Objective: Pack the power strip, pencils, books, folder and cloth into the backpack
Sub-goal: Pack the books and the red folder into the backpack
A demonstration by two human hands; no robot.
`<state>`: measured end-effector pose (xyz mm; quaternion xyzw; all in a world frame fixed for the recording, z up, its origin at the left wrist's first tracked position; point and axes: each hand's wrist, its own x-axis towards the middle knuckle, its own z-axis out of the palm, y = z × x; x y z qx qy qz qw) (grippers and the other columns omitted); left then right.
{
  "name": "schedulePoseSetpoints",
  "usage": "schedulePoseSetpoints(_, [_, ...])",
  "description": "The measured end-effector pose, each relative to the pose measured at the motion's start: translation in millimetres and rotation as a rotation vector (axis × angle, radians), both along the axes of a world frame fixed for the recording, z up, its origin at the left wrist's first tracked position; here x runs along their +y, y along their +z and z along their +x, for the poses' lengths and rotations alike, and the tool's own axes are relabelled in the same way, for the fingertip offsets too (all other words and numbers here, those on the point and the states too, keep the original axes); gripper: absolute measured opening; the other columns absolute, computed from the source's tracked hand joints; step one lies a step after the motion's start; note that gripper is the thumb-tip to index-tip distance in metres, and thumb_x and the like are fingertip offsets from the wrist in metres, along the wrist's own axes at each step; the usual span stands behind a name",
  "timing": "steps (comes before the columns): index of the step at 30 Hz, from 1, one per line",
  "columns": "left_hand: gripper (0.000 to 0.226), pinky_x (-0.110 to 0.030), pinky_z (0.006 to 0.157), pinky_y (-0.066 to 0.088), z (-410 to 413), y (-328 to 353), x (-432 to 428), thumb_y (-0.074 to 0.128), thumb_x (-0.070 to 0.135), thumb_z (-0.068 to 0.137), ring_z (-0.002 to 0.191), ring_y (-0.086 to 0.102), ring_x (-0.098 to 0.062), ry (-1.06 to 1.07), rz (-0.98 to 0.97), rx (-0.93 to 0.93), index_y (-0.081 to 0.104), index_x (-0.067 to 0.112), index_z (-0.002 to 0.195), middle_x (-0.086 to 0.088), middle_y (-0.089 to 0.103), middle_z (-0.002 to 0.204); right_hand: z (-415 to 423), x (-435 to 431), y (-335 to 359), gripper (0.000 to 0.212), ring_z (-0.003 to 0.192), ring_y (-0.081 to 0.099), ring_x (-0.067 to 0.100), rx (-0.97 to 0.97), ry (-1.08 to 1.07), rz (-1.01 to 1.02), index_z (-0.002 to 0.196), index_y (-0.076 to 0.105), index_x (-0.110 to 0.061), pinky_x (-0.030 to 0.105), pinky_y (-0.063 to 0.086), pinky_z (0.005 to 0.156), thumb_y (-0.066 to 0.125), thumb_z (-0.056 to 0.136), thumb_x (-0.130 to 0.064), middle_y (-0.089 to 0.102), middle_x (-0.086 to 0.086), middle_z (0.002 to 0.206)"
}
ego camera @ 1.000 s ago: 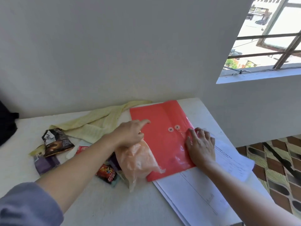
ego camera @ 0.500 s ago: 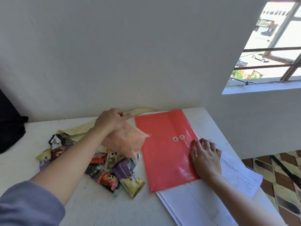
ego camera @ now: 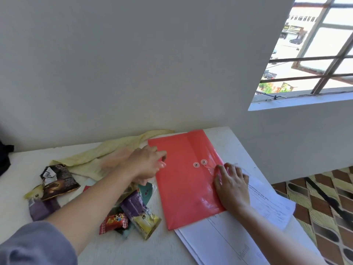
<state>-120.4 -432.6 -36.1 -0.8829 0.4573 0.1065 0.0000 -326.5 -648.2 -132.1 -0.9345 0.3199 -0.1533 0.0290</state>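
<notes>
Folder [ego camera: 187,180]: red, flat on the worktop [ego camera: 133,251] in mid-frame, its lower end over white papers [ego camera: 229,243].
Left hand [ego camera: 147,165]: fingers loosely out over the folder's left edge, nothing held.
Right hand [ego camera: 232,186]: flat, fingers spread, pressing on the folder's right edge, just right of its string buttons.
Cloth [ego camera: 107,153]: pale yellow, crumpled along the wall, upper left of the folder.
Packets [ego camera: 137,211]: snack wrappers heaped left of the folder, partly under the left forearm.
Backpack [ego camera: 4,159]: dark sliver at the frame's left edge.
</notes>
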Motion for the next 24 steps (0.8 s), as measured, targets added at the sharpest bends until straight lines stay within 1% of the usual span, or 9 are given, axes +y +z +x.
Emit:
schedulePoseSetpoints(3, [0.022,-0.035,0.086,0.041,10,4,5,0.048,0.038,0.104,0.114,0.047,-0.018,-0.036,0.006,-0.027,0.052,0.034,0.125,0.004,0.051,0.112,0,0,3,0.031,0.116,0.047,0.025,-0.014,0.002,0.013,0.118,0.057,-0.025,0.043,0.038,0.092,0.039,0.096,-0.038,0.056,-0.001,0.119])
schedulePoseSetpoints(6, [0.028,-0.034,0.087,0.04,6,1,-6,0.058,0.033,0.1,0.112,0.048,-0.019,-0.098,-0.004,-0.051,0.054,0.032,0.128,0.004,0.052,0.112,0,1,4,0.032,0.115,0.048,0.025,-0.031,0.001,0.056,0.119,0.058,-0.022,0.043,0.039,0.092,0.043,0.094,-0.036,0.058,0.0,0.119])
schedulePoseSetpoints(8, [0.035,-0.038,0.094,0.046,-6,-5,-20,0.064,0.04,0.096,0.115,0.049,-0.018,-0.126,-0.082,0.03,0.054,0.033,0.129,0.005,0.05,0.112,-1,0,8,0.041,0.116,0.05,0.027,-0.07,-0.021,0.138,0.123,0.059,-0.019,0.044,0.04,0.095,0.041,0.091,-0.038,0.06,0.002,0.123])
schedulePoseSetpoints(10, [0.044,-0.041,0.103,0.046,-23,-13,-35,0.06,0.049,0.098,0.125,0.046,-0.019,-0.129,-0.157,0.128,0.05,0.034,0.137,0.002,0.049,0.125,-1,-4,16,0.042,0.115,0.053,0.03,-0.141,-0.023,0.252,0.13,0.057,-0.014,0.043,0.041,0.098,0.043,0.094,-0.031,0.061,0.007,0.125])
schedulePoseSetpoints(13, [0.07,-0.048,0.119,0.033,-39,-30,-53,0.05,0.064,0.097,0.148,0.025,-0.025,-0.101,-0.058,0.138,0.025,0.039,0.157,-0.006,0.028,0.157,4,-18,36,0.04,0.115,0.055,0.033,-0.194,-0.032,0.368,0.134,0.054,-0.009,0.042,0.046,0.095,0.049,0.095,-0.012,0.054,0.013,0.13])
schedulePoseSetpoints(15, [0.081,-0.051,0.124,0.022,-40,-40,-53,0.047,0.074,0.092,0.156,0.009,-0.029,-0.121,0.069,0.089,0.01,0.048,0.159,-0.009,0.01,0.168,5,-31,45,0.042,0.121,0.05,0.033,-0.048,-0.091,0.292,0.134,0.055,-0.012,0.042,0.043,0.1,0.053,0.093,-0.017,0.05,0.013,0.134])
schedulePoseSetpoints(16, [0.082,-0.051,0.124,0.019,-39,-41,-51,0.048,0.076,0.09,0.156,0.006,-0.029,-0.129,0.089,0.09,0.009,0.052,0.158,-0.009,0.007,0.169,4,-35,47,0.043,0.124,0.047,0.032,0.044,-0.125,0.27,0.134,0.055,-0.014,0.041,0.041,0.102,0.054,0.093,-0.023,0.05,0.012,0.135])
schedulePoseSetpoints(18, [0.08,-0.048,0.123,0.019,-36,-41,-48,0.055,0.074,0.088,0.156,0.01,-0.028,-0.136,0.076,0.123,0.017,0.054,0.156,-0.008,0.01,0.169,0,-43,45,0.044,0.127,0.044,0.032,0.125,-0.181,0.307,0.134,0.054,-0.015,0.04,0.038,0.103,0.054,0.092,-0.026,0.05,0.012,0.136])
schedulePoseSetpoints(24, [0.081,-0.046,0.12,0.029,-33,-34,-54,0.074,0.062,0.082,0.15,0.022,-0.027,-0.145,0.062,0.189,0.034,0.049,0.151,-0.004,0.024,0.162,-13,-62,38,0.05,0.12,0.05,0.03,-0.018,-0.183,0.459,0.126,0.057,-0.008,0.035,0.039,0.097,0.074,0.087,-0.033,0.056,0.013,0.124])
